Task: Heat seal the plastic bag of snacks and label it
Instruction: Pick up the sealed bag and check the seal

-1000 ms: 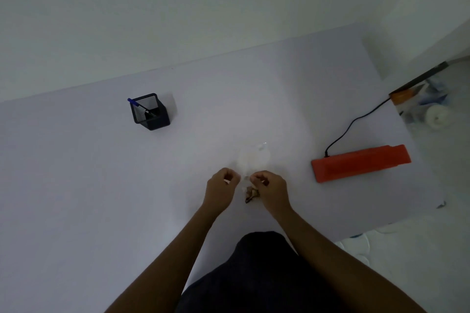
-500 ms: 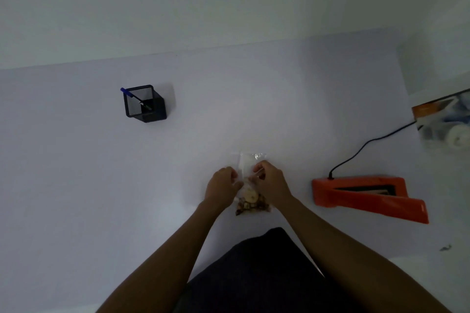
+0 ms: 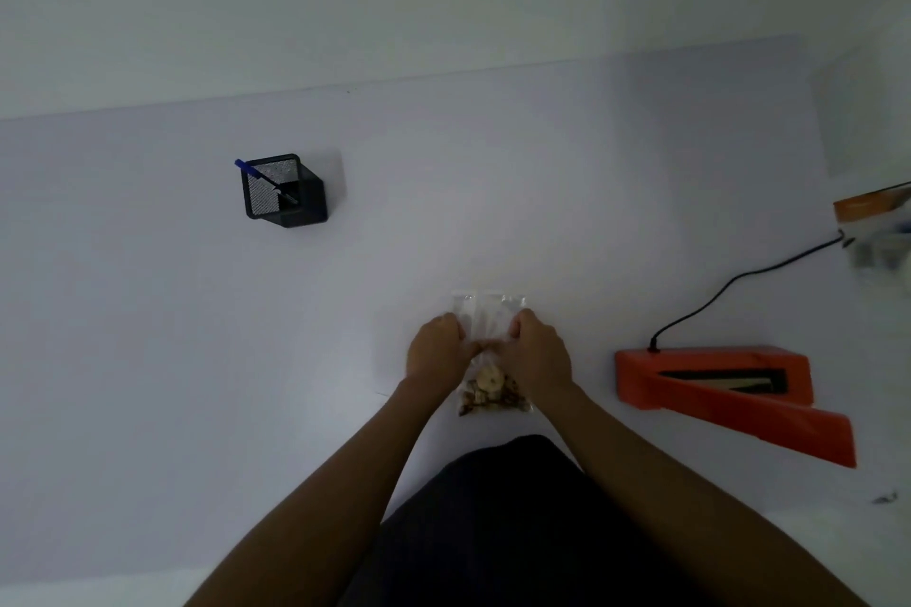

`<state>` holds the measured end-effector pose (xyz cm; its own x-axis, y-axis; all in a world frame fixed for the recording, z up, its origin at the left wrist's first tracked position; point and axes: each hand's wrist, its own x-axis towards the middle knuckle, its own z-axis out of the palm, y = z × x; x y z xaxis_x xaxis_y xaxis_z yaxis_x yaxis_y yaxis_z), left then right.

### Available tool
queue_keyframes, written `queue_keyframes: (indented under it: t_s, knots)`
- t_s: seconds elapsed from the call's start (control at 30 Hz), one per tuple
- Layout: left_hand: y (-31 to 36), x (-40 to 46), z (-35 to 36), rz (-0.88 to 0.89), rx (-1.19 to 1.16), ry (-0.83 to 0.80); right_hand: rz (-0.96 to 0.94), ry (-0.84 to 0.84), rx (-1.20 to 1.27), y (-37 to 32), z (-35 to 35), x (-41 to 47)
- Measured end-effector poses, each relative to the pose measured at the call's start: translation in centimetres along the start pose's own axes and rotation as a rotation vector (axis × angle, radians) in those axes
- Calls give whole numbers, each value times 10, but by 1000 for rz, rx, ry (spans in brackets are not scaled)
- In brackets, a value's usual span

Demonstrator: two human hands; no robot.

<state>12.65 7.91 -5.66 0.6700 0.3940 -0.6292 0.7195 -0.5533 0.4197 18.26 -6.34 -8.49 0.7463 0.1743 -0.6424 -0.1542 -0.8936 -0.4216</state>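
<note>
White surface (image 3: pixel 443 212) carries the plastic bag of snacks (image 3: pixel 488 350) at its near edge; left hand (image 3: pixel 436 352) and right hand (image 3: pixel 537 355) each grip its sides, heat sealer (image 3: pixel 729 389) lying open to the right.

Both arms are reaching forward, forearms angling in toward each other. Left hand (image 3: pixel 436 352) and right hand (image 3: pixel 540 355) are sitting side by side, fingers curled in a pinching grip.

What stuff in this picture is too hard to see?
- Head view: the middle of the snack bag is hidden by the left hand and right hand.
- The clutter at the right edge is blurred and cut off.
- The speck on the table is too small to name.
</note>
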Motion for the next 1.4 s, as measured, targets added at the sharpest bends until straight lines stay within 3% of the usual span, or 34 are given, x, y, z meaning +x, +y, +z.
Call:
queue_keyframes:
  t_s: [0.93,1.23,1.4]
  knots:
    - [7,2,6,-79,131,4,-7,-14,35,8,-19,-1]
    - [7,6,-3,-21,102,-96,34,-1,36,5,-17,0]
    - [11,5,2,-75,145,-19,27,-23,28,2,-18,1]
